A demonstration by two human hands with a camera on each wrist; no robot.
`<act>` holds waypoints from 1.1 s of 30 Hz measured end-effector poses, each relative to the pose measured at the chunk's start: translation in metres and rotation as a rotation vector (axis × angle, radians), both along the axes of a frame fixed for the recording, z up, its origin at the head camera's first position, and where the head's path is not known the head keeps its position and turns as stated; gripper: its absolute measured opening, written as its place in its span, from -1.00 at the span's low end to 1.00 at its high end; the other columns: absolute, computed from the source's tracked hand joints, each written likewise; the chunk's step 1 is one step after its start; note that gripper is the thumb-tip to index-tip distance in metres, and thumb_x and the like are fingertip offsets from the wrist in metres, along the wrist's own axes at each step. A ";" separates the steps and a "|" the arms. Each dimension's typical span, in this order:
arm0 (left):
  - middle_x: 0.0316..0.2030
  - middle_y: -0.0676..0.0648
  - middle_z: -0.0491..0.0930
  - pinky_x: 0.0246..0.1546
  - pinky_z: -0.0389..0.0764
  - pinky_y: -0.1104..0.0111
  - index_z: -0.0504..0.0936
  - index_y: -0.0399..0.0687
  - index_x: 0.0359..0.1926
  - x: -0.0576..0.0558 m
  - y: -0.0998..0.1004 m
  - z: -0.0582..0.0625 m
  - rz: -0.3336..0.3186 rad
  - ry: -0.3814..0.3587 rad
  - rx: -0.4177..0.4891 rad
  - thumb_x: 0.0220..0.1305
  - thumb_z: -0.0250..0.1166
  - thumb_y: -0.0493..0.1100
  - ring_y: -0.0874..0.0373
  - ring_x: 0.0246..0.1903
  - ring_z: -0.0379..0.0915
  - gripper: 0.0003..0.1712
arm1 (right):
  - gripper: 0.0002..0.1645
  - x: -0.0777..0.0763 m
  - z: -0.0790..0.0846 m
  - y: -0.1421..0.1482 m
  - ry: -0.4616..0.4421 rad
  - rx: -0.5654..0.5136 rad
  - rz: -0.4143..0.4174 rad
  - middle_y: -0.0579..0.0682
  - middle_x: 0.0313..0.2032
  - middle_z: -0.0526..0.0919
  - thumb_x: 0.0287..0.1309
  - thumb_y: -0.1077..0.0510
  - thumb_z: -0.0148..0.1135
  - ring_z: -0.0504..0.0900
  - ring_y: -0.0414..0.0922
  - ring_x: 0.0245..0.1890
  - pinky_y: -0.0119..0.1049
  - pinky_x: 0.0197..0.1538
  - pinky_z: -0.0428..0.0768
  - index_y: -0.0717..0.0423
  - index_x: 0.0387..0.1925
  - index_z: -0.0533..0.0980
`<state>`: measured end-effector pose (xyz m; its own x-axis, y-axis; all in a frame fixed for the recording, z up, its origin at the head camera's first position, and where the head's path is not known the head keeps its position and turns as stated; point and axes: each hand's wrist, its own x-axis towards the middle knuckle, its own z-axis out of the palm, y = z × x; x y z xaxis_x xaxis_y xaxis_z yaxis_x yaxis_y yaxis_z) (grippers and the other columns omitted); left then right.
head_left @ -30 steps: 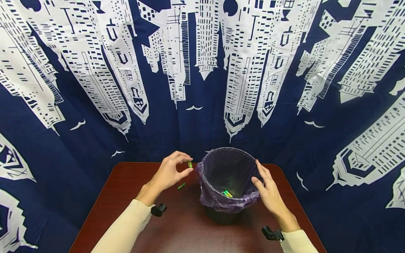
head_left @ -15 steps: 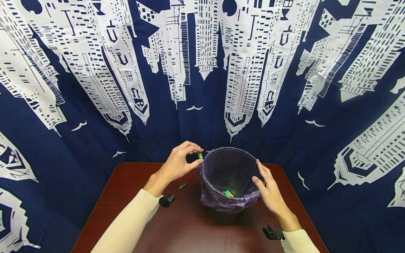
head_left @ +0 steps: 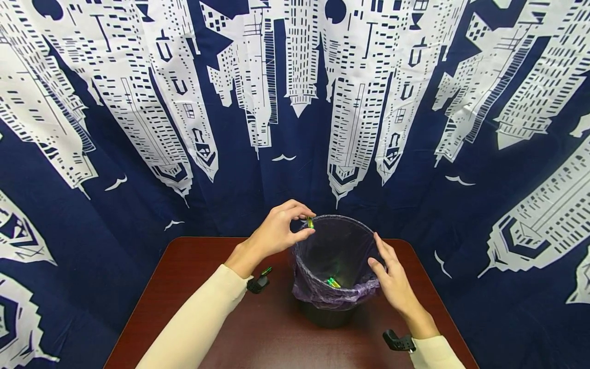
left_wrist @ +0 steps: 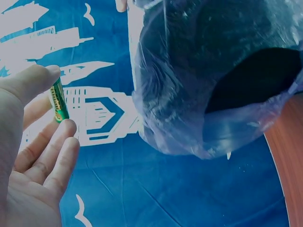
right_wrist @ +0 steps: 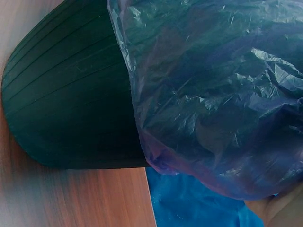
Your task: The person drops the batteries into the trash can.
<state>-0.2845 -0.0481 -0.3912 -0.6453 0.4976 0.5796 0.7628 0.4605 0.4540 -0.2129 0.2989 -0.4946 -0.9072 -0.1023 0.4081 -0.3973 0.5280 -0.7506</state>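
Note:
In the head view my left hand [head_left: 278,233] pinches a green and gold battery [head_left: 310,222] between thumb and fingers, at the far left of the bin's rim. The left wrist view shows that same battery [left_wrist: 58,101] tilted, beside the bagged bin [left_wrist: 165,94]. A dark bin lined with a purple plastic bag [head_left: 318,297] stands upright on the table. Inside it lie green batteries [head_left: 333,282]. With its fingers extended, my right hand [head_left: 394,279] rests against the bin's right rim. Only a bit of that hand [right_wrist: 284,208] shows in the right wrist view.
Another green battery [head_left: 266,270] lies on the red-brown table [head_left: 221,328] left of the bin, just past the left wrist's black strap device [head_left: 258,284]. A navy curtain printed with white buildings [head_left: 295,169] hangs behind the table.
My left hand has moved right and slightly up with the battery, from beside the bin to its rim. The right hand has stayed at the rim.

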 end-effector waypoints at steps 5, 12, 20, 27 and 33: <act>0.16 -0.16 0.81 0.29 0.88 0.15 0.87 -0.13 0.22 -0.001 0.008 0.003 -0.026 -0.009 0.001 0.40 0.70 -0.20 -0.11 0.10 0.85 -0.58 | -0.14 -0.001 0.000 0.000 0.001 -0.003 0.003 0.38 0.77 0.27 0.74 0.14 0.19 0.26 0.44 0.78 -0.54 0.67 0.15 0.15 0.87 0.17; 0.16 -0.19 0.81 0.27 0.89 0.01 0.86 -0.20 0.23 0.000 0.016 0.006 -0.052 -0.014 0.010 0.40 0.69 -0.22 -0.13 0.10 0.83 -0.57 | -0.13 -0.001 0.001 -0.001 -0.003 -0.010 0.005 0.40 0.77 0.26 0.73 0.15 0.20 0.23 0.48 0.78 0.51 0.75 0.26 0.18 0.87 0.17; 0.22 -0.11 0.80 0.39 0.82 0.13 0.86 -0.07 0.28 0.002 0.021 0.006 -0.015 -0.011 -0.052 0.40 0.72 -0.11 -0.07 0.21 0.82 -0.51 | -0.14 -0.001 -0.001 0.000 0.011 -0.008 0.005 0.38 0.76 0.27 0.74 0.14 0.20 0.26 0.44 0.77 -0.54 0.69 0.14 0.18 0.87 0.17; 0.34 -0.04 0.74 0.50 0.75 0.07 0.84 0.07 0.36 0.005 0.017 0.000 0.030 -0.043 -0.117 0.41 0.72 0.06 -0.03 0.39 0.72 -0.42 | -0.14 -0.002 -0.003 0.000 0.023 -0.012 0.012 0.39 0.76 0.28 0.73 0.15 0.20 0.27 0.45 0.76 -0.81 0.48 0.05 0.20 0.86 0.17; 0.34 -0.02 0.74 0.53 0.73 0.06 0.85 0.10 0.36 0.003 0.011 -0.006 0.046 -0.064 -0.122 0.45 0.69 0.07 -0.02 0.40 0.71 -0.46 | -0.13 -0.003 -0.003 0.002 0.018 -0.007 0.008 0.41 0.75 0.28 0.73 0.16 0.20 0.26 0.48 0.76 0.40 0.78 0.28 0.20 0.87 0.15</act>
